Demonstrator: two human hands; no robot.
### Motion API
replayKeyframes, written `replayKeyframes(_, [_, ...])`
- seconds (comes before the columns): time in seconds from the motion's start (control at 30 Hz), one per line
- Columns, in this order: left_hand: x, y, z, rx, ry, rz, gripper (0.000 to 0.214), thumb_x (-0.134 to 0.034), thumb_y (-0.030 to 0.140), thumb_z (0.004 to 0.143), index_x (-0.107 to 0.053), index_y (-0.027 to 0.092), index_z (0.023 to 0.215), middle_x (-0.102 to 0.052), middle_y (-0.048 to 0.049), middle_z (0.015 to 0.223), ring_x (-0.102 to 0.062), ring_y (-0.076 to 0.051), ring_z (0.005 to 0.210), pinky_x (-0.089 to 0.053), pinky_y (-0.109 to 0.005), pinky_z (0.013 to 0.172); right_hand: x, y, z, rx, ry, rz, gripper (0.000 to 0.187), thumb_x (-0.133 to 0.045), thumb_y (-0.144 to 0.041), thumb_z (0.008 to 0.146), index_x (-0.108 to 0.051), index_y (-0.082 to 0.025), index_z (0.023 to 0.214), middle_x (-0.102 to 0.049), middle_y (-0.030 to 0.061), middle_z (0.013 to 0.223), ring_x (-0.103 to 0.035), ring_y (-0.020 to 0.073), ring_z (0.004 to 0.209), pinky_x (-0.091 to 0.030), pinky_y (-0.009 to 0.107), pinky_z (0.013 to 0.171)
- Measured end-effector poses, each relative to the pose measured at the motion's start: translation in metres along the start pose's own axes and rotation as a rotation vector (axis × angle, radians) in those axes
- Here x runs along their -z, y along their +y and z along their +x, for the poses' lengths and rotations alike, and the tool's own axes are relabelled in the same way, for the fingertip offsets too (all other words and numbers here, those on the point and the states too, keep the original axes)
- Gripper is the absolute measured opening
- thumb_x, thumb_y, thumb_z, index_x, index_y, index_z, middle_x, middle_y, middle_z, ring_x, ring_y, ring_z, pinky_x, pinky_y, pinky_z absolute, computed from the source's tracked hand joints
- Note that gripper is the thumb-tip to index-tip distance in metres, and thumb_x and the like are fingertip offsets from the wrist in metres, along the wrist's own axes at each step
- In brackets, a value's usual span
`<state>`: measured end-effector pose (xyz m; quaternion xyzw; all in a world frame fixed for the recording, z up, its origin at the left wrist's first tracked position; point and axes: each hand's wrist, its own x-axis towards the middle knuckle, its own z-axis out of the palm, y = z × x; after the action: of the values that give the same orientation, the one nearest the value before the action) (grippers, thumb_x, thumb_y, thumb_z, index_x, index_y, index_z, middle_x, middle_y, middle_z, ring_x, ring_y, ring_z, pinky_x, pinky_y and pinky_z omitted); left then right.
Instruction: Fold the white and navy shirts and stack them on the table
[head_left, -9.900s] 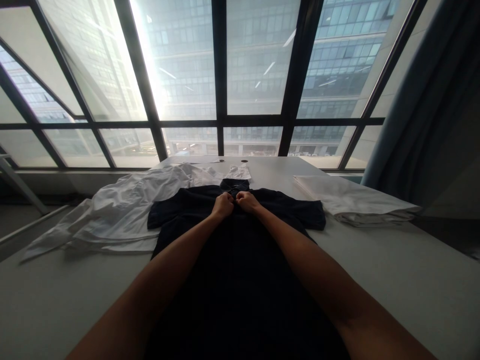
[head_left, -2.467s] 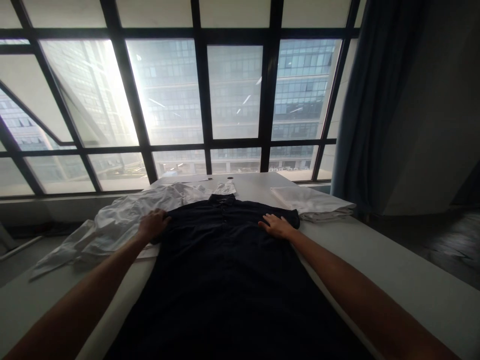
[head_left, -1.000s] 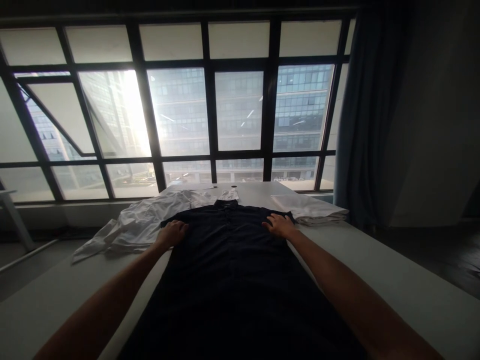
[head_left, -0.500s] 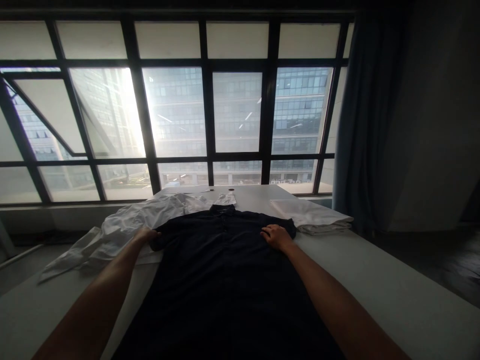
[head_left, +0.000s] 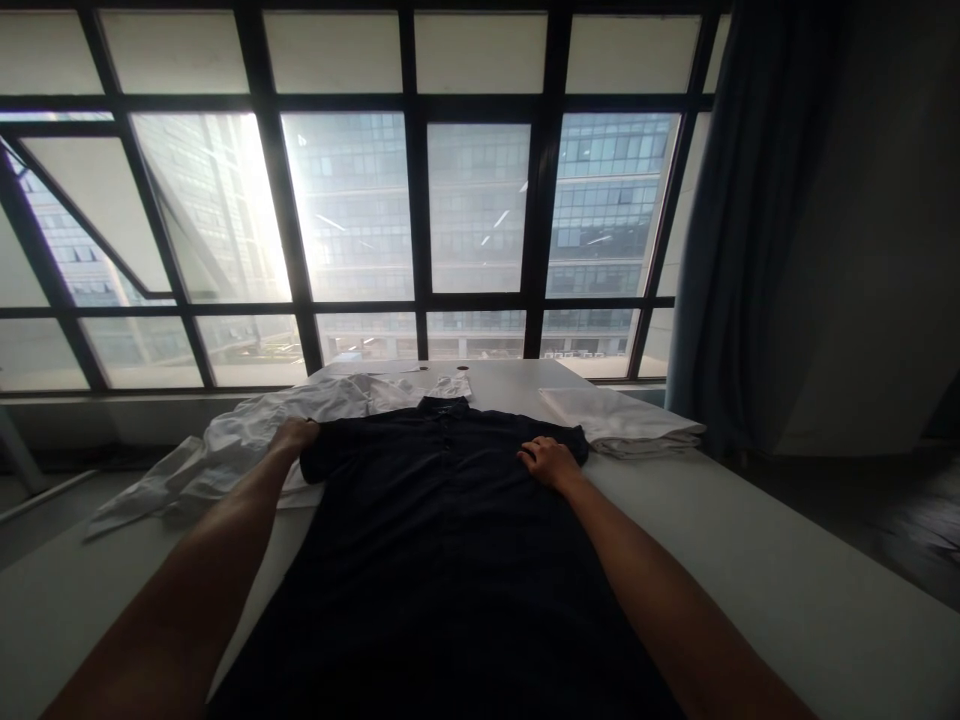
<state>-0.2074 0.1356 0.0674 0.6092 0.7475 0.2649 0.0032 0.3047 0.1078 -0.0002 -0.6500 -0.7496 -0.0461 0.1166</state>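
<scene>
A dark short-sleeved shirt [head_left: 442, 520] lies flat on the pale table [head_left: 750, 570], collar pointing away from me. My left hand [head_left: 294, 436] is at the outer edge of the shirt's left sleeve, its fingers curled round the cloth there. My right hand [head_left: 547, 460] rests flat on the shirt by the right sleeve, fingers spread and holding nothing. Both forearms stretch out along the shirt's sides.
A crumpled white shirt [head_left: 225, 455] lies left of the dark one, partly under its sleeve. A folded white cloth [head_left: 619, 425] sits at the far right of the table. Tall windows [head_left: 472, 210] stand behind the table, with a dark curtain [head_left: 720, 250] on the right.
My left hand has moved out from the shirt's chest to the left sleeve edge and closed on it. The right hand stays flat by the right sleeve. The camera has tilted slightly.
</scene>
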Motion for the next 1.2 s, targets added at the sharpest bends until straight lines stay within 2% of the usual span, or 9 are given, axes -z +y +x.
replayKeyframes(0.1, [0.009, 0.048, -0.011, 0.11, 0.097, 0.048, 0.039, -0.053, 0.038, 0.089, -0.064, 0.007, 0.112, -0.069, -0.023, 0.108, -0.065, -0.038, 0.102, -0.048, -0.044, 0.084, -0.003, 0.002, 0.001, 0.005, -0.004, 0.003, 0.047, -0.039, -0.046, 0.099, -0.062, -0.021, 0.131, -0.058, 0.0112, 0.133, -0.051, 0.0268, 0.123, -0.038, 0.038, 0.101])
replayKeyframes(0.2, [0.001, 0.106, -0.031, -0.144, 0.025, 0.067, 0.035, -0.052, 0.034, 0.092, -0.064, 0.011, 0.116, -0.071, -0.0157, 0.108, -0.065, -0.029, 0.102, -0.047, -0.035, 0.085, -0.005, 0.003, 0.002, 0.003, -0.01, -0.004, 0.048, -0.038, -0.046, 0.099, -0.061, -0.021, 0.132, -0.057, 0.0116, 0.135, -0.05, 0.0274, 0.124, -0.038, 0.039, 0.101])
replayKeyframes(0.27, [-0.014, 0.138, -0.046, -0.218, -0.003, 0.083, 0.032, -0.053, 0.034, 0.091, -0.065, 0.014, 0.114, -0.072, -0.0126, 0.106, -0.066, -0.027, 0.101, -0.047, -0.032, 0.085, -0.006, 0.004, 0.002, 0.002, -0.014, -0.008, 0.048, -0.038, -0.046, 0.099, -0.06, -0.021, 0.133, -0.056, 0.0117, 0.136, -0.05, 0.0276, 0.125, -0.038, 0.039, 0.101])
replayKeyframes(0.47, [-0.061, 0.186, -0.081, -0.387, -0.077, 0.139, 0.031, -0.053, 0.031, 0.092, -0.067, 0.013, 0.112, -0.072, -0.0161, 0.102, -0.068, -0.03, 0.099, -0.05, -0.036, 0.084, -0.006, 0.004, 0.003, 0.003, -0.022, 0.005, 0.048, -0.039, -0.046, 0.099, -0.06, -0.021, 0.133, -0.056, 0.0117, 0.135, -0.05, 0.0278, 0.124, -0.039, 0.04, 0.1])
replayKeyframes(0.77, [-0.083, 0.199, -0.104, -0.439, -0.15, 0.14, 0.035, -0.057, 0.041, 0.091, -0.071, 0.014, 0.109, -0.073, -0.0152, 0.103, -0.069, -0.03, 0.098, -0.051, -0.033, 0.08, -0.005, 0.004, 0.003, -0.002, -0.027, 0.02, 0.049, -0.038, -0.048, 0.099, -0.059, -0.021, 0.134, -0.055, 0.0121, 0.137, -0.049, 0.0284, 0.125, -0.039, 0.039, 0.101])
replayKeyframes(0.9, [-0.085, 0.19, -0.091, -0.487, -0.223, 0.102, 0.043, -0.05, 0.054, 0.093, -0.075, 0.02, 0.095, -0.075, -0.0105, 0.094, -0.07, -0.027, 0.093, -0.051, -0.031, 0.079, -0.006, 0.004, 0.002, 0.0, -0.017, 0.013, 0.049, -0.037, -0.047, 0.099, -0.06, -0.021, 0.134, -0.056, 0.0121, 0.136, -0.05, 0.0282, 0.124, -0.039, 0.039, 0.1])
replayKeyframes(1.0, [-0.086, 0.169, -0.069, -0.492, -0.201, 0.079, 0.04, -0.045, 0.048, 0.096, -0.073, 0.022, 0.105, -0.075, -0.0085, 0.103, -0.068, -0.025, 0.1, -0.05, -0.031, 0.086, -0.006, 0.003, 0.002, 0.003, -0.003, 0.018, 0.049, -0.037, -0.047, 0.099, -0.06, -0.02, 0.133, -0.057, 0.0117, 0.135, -0.051, 0.028, 0.123, -0.04, 0.039, 0.099])
replayKeyframes(1.07, [-0.09, 0.151, -0.055, -0.488, -0.194, 0.098, 0.043, -0.049, 0.046, 0.094, -0.066, 0.02, 0.124, -0.068, -0.0101, 0.126, -0.06, -0.027, 0.119, -0.045, -0.032, 0.099, -0.006, 0.003, 0.001, 0.002, -0.007, 0.02, 0.048, -0.037, -0.047, 0.099, -0.06, -0.021, 0.132, -0.057, 0.0117, 0.135, -0.051, 0.028, 0.122, -0.04, 0.039, 0.099])
replayKeyframes(1.2, [-0.105, 0.116, -0.041, -0.424, -0.348, 0.161, 0.074, -0.048, 0.059, 0.09, -0.041, 0.013, 0.148, -0.03, -0.015, 0.159, -0.025, -0.031, 0.148, -0.024, -0.042, 0.117, 0.001, -0.001, -0.003, 0.024, 0.022, -0.026, 0.045, -0.041, -0.043, 0.098, -0.062, -0.021, 0.131, -0.058, 0.0127, 0.134, -0.051, 0.0282, 0.123, -0.035, 0.041, 0.103])
